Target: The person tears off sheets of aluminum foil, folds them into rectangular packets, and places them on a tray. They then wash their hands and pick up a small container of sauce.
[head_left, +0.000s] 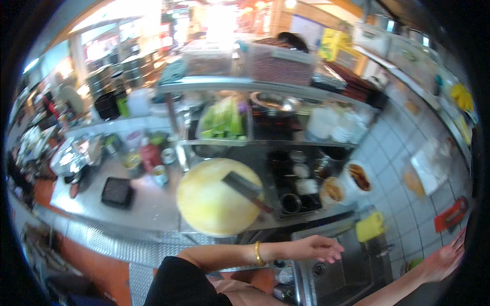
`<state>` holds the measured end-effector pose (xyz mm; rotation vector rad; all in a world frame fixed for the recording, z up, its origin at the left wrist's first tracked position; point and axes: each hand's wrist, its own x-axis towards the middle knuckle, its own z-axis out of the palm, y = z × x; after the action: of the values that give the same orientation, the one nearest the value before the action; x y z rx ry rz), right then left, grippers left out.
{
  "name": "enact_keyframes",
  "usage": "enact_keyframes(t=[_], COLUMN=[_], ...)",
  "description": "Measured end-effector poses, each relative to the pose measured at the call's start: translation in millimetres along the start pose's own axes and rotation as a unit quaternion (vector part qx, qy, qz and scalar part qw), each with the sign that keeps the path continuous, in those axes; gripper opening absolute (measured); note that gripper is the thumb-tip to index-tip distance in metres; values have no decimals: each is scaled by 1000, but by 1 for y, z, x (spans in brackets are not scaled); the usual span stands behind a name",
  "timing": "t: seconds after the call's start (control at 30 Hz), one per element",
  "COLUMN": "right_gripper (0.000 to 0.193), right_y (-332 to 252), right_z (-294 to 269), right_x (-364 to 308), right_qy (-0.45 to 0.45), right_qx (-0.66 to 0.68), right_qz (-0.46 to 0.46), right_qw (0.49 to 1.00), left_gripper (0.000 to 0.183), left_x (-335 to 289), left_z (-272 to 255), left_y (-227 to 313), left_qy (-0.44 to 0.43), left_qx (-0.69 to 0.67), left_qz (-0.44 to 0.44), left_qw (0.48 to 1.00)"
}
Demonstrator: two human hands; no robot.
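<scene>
1. Currently, your left hand (pixel 317 249) hangs above the dark metal sink (pixel 352 278), at five o'clock in the view — its fingers loosely bent and slightly apart, pinching nothing that shows.
2. Your right hand (pixel 443 262) reaches out at four o'clock, close to the tiled wall (pixel 395 178); its fingers look stretched, but blur and the view's dark rim mask the tips, so I cannot tell whether they grip anything.
3. At twelve o'clock from that hand, a red object (pixel 450 215) sits against the wall.
4. From your left hand, a yellow-green item (pixel 370 227) lies at two o'clock, beside the sink; a white tub (pixel 358 176) with brown contents stands at one o'clock.
5. At ten o'clock from it is the round board (pixel 212 201) — a cleaver (pixel 241 185) lies across it, handle toward four o'clock.
</scene>
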<state>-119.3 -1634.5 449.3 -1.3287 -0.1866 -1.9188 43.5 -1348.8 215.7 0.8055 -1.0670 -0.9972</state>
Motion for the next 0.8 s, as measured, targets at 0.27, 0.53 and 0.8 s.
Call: enact_keyframes(t=[0.27,0.53,0.8], right_gripper=[46,35,30], right_y=[-70,-273,-327], right_z=[188,309,382], right_x=[-317,-589,-799], right_qy=[-460,-749,-822], right_qx=[167,306,251], right_qz=[263,383,345], right_qw=[832,446,377], left_gripper=[40,35,33], left_x=[-309,-611,-747], left_z=[8,111,137], left_y=[-12,4,29], left_qy=[472,769,839], left_qx=[6,-13,-40], left_qz=[-49,31,67], left_qw=[880,639,538])
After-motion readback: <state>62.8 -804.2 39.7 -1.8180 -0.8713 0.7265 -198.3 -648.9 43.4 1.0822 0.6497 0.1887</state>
